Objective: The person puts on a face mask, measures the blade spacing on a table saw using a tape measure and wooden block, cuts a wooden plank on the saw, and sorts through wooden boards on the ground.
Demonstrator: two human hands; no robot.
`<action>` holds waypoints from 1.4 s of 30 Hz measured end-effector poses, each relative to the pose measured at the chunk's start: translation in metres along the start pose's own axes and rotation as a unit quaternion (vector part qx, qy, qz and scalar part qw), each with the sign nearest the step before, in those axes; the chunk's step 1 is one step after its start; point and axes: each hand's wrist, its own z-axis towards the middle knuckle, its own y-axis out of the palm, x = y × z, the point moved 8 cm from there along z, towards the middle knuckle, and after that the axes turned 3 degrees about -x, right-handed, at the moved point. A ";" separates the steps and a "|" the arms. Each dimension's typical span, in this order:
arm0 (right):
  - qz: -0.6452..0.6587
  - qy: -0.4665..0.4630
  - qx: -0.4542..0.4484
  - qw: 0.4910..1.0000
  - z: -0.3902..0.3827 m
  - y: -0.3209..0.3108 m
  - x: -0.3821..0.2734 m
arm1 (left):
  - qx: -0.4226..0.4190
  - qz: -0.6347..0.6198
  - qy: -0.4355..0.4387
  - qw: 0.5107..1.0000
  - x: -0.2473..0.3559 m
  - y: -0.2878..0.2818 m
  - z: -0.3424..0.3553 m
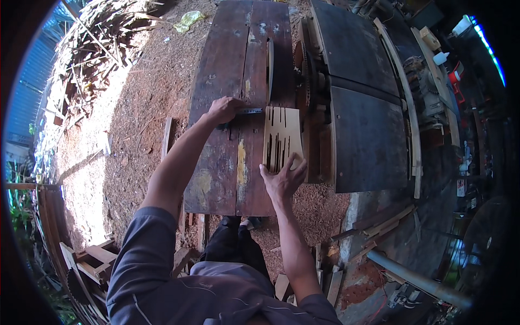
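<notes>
On the worn wooden table point(216, 168), my left hand point(223, 110) grips a thin silvery metal strip point(250, 110) that reaches toward the upper left corner of a pale wooden board point(281, 132). The board lies near the table's right edge and bears several long dark slits or stripes. My right hand point(283, 176) holds its near end, thumb at the left side and fingers toward the right. Just beyond the board, a long narrow slot point(270, 70) with dark metal runs through the tabletop. A small dark object under my left hand is mostly hidden.
A large toothed blade point(303, 73) stands right of the slot, beside dark metal machine plates point(368, 135). Timber lengths point(384, 222) and a metal pipe point(411, 279) lie at lower right. A bright scrap pile point(81, 43) is at upper left, wooden frames point(95, 260) at lower left.
</notes>
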 end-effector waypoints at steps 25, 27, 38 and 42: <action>0.000 -0.025 -0.060 0.998 0.004 0.008 -0.021 | -0.051 -0.004 0.087 0.995 0.008 -0.003 -0.014; 0.012 -0.016 -0.060 0.998 0.003 0.006 -0.019 | -0.057 -0.005 0.071 0.996 0.006 0.001 -0.013; -0.018 -0.016 -0.048 0.999 0.002 0.004 -0.018 | -0.013 0.051 0.074 0.996 0.002 0.006 -0.005; -0.010 -0.028 -0.040 0.999 0.006 0.003 -0.019 | -0.028 0.057 0.055 0.996 0.003 0.007 -0.005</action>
